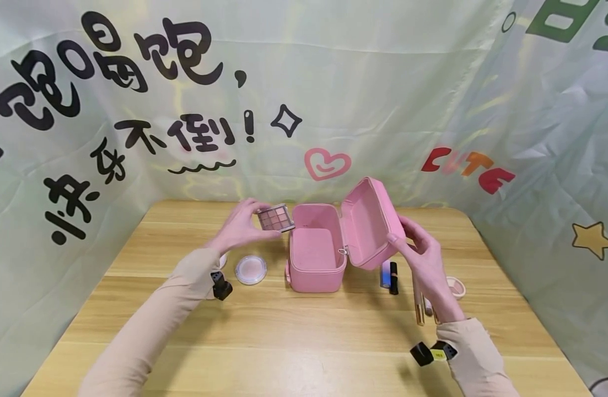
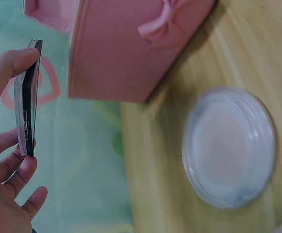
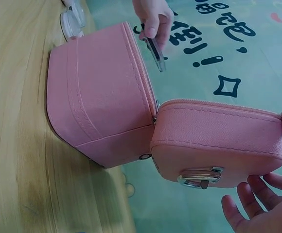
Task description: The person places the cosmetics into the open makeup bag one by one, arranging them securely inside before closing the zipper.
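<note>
My left hand [image 1: 241, 225] pinches an eyeshadow palette [image 1: 275, 218] between thumb and fingers, raised beside the left rim of a pink makeup case [image 1: 316, 280]. In the left wrist view the palette [image 2: 29, 104] appears edge-on, thumb on one end and fingertips at the other. The case stands upright on the table with its lid [image 1: 368, 220] tilted up to the right; the visible interior holds nothing. Gripping the lid's outer edge is my right hand [image 1: 426, 259], thumb on one side and fingers on the other, as the right wrist view also shows.
A round clear-rimmed compact [image 1: 251, 270] lies left of the case. To the right are a blue tube [image 1: 385, 274], a black tube [image 1: 394, 278], slim gold-ended tubes [image 1: 419, 311] and a round pink compact [image 1: 456, 287]. A printed curtain [image 1: 383, 110] hangs behind the table.
</note>
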### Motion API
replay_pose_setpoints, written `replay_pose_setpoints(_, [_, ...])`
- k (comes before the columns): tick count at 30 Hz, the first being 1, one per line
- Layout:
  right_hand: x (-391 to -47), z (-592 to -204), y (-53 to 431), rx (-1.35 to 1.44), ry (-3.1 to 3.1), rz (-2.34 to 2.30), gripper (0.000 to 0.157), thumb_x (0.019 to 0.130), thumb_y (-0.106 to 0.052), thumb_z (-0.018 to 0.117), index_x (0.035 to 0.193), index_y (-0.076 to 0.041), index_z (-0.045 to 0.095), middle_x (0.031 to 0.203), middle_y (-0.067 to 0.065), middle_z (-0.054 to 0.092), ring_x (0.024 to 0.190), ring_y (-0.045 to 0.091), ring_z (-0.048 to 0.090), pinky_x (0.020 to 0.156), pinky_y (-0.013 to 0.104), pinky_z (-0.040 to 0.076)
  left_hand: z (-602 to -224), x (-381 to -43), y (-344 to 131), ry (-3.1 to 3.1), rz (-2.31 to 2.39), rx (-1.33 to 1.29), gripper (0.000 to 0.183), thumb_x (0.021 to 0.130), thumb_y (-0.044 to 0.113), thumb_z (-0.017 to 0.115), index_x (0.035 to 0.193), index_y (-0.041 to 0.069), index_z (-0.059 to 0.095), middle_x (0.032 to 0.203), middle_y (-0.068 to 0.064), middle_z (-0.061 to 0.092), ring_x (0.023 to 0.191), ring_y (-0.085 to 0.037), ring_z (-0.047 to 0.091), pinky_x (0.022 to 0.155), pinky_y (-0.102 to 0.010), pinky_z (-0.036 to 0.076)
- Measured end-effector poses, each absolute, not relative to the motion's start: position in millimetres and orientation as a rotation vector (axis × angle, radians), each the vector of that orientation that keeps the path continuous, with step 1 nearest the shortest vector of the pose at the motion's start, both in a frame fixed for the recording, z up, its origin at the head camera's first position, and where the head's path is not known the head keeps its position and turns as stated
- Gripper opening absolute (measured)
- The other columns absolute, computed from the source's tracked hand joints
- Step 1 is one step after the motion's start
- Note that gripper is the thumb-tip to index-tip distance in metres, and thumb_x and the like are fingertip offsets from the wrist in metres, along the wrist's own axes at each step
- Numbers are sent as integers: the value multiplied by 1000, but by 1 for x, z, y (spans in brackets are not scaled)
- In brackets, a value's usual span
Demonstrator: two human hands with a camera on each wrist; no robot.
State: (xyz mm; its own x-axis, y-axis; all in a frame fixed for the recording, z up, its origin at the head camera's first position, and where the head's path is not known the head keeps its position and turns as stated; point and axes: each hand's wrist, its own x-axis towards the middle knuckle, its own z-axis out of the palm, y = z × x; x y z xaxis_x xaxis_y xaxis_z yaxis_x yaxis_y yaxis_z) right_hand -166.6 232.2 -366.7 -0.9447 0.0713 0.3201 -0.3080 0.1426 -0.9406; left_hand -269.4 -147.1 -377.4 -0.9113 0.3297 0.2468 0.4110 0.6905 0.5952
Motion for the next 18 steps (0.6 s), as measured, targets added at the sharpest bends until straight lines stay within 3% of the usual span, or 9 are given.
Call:
replay_pose_setpoints(7, [-167,-366,232,203,-2175,1832,51,96,-9,65,143,6,50,118,-14,63,109,0,58,86,10,51,-365,-275,-124,-2778,-882,-694,75,70,47,87,130,9,66,121,-10,63,115,-27,54,102,-49,44])
replay_pose_setpoints(18, [-166,-364,231,155,-2225,1777,51,95,-11,67,143,1,52,117,-14,62,109,1,57,85,10,51,-352,-284,-88,-2900,-573,-842,75,74,50,84,133,7,64,136,-15,61,132,-33,47,115,-52,36])
